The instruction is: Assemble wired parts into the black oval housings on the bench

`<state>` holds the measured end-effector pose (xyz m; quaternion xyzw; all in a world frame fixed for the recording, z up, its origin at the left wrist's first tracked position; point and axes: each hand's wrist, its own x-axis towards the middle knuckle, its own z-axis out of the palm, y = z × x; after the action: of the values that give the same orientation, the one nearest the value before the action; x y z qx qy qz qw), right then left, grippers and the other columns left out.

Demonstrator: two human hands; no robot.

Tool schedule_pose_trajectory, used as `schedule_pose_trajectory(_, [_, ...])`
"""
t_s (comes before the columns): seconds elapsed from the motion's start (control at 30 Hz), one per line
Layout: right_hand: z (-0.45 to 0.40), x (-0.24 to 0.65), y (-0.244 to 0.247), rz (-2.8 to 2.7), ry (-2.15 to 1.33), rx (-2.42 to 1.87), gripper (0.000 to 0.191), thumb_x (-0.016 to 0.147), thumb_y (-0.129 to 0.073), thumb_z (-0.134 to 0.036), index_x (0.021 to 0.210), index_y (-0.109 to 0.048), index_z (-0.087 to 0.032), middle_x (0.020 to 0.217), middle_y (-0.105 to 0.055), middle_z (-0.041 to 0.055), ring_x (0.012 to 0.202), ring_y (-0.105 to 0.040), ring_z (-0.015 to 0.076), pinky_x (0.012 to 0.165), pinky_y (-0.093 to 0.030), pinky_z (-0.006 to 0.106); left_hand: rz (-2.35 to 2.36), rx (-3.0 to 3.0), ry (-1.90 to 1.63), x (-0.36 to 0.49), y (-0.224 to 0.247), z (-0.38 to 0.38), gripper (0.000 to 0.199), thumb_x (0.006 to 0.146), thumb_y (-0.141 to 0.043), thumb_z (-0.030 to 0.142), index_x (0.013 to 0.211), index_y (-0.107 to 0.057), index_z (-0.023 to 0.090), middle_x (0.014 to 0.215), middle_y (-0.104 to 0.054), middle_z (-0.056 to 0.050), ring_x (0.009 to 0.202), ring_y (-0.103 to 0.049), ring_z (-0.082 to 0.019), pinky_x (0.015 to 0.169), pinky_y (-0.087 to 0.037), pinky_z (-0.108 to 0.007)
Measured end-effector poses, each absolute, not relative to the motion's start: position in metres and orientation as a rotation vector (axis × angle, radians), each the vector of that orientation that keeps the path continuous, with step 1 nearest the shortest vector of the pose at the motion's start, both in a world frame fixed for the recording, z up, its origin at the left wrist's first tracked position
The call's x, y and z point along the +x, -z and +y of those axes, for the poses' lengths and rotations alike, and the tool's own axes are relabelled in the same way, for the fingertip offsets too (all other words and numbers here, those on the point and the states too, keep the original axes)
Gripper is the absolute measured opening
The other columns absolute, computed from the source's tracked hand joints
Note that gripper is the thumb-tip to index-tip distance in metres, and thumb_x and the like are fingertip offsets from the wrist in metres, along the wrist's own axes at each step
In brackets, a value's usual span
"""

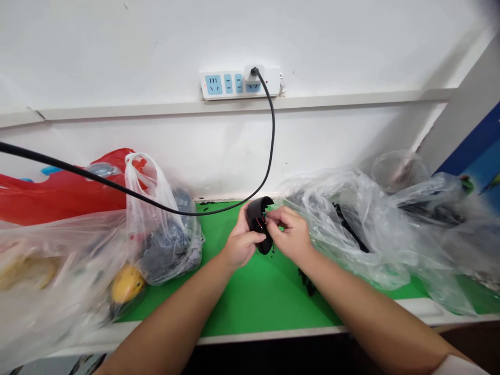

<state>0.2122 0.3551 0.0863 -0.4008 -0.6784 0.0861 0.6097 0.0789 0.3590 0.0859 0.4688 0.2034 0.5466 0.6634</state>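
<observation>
A black plastic housing [255,209] with a rounded, hollow end is held above the green table top. My left hand [241,242] is closed around its left side, the thumb pressed on its near face. Thin red wires and a small green piece, perhaps a circuit board, show inside the opening. At that opening, the thumb and fingers of my right hand [289,229] pinch together on the small green piece. The fingertips partly cover it. Below my right wrist, some small black parts [307,283] lie on the green surface [250,302].
A black cable [273,125] hangs from a white power strip [241,83] and loops just behind my hands. Filled plastic bags [167,234] crowd the left, with a yellow object [127,284] among them. Clear bags [363,229] holding black parts lie on the right.
</observation>
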Motion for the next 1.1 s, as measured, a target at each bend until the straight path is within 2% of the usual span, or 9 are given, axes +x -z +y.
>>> schedule_pose_trajectory(0.23, [0.3553,0.2131,-0.0866,-1.523,-0.294,-0.973,0.011,0.075,-0.056,-0.015,0.074,-0.066,-0.014,0.064,-0.057,0.0011,0.059,-0.052,0.0069,0.054,-0.042,0.019,0.446,1.124,-1.201,0.0777,-0.0846,0.3597,0.078,0.055,-0.059,0.001,0.125,-0.039,0.028,0.115,-0.056,-0.001,0.111,-0.049,-0.020,0.100,-0.031,-0.035])
schedule_pose_trajectory(0.57, [0.3586,0.2171,-0.0903,-1.484,-0.471,-0.969,0.011,0.070,-0.057,-0.014,0.069,-0.068,-0.015,0.061,-0.057,-0.0001,0.056,-0.050,0.0057,0.051,-0.040,0.016,0.464,1.176,-1.175,0.0756,-0.0877,0.3605,0.077,0.055,-0.061,0.002,0.125,-0.039,0.028,0.117,-0.055,-0.002,0.115,-0.046,-0.022,0.102,-0.028,-0.036])
schedule_pose_trajectory(0.83, [0.3608,0.2207,-0.0907,-1.380,-0.756,-1.005,0.011,0.066,-0.062,-0.018,0.072,-0.070,-0.014,0.065,-0.065,0.0023,0.054,-0.057,0.0074,0.050,-0.045,0.017,0.438,1.131,-1.137,0.0731,-0.0932,0.3607,0.076,0.056,-0.059,0.002,0.126,-0.040,0.024,0.118,-0.056,-0.004,0.114,-0.048,-0.023,0.099,-0.031,-0.036])
schedule_pose_trajectory(1.1, [0.3563,0.2179,-0.0937,-1.466,-0.491,-0.994,0.011,0.069,-0.058,-0.014,0.069,-0.068,-0.014,0.061,-0.060,0.0007,0.055,-0.052,0.0058,0.050,-0.041,0.016,0.440,1.135,-1.154,0.0735,-0.0917,0.3611,0.076,0.055,-0.061,0.004,0.125,-0.042,0.025,0.118,-0.056,-0.004,0.118,-0.046,-0.024,0.104,-0.027,-0.037])
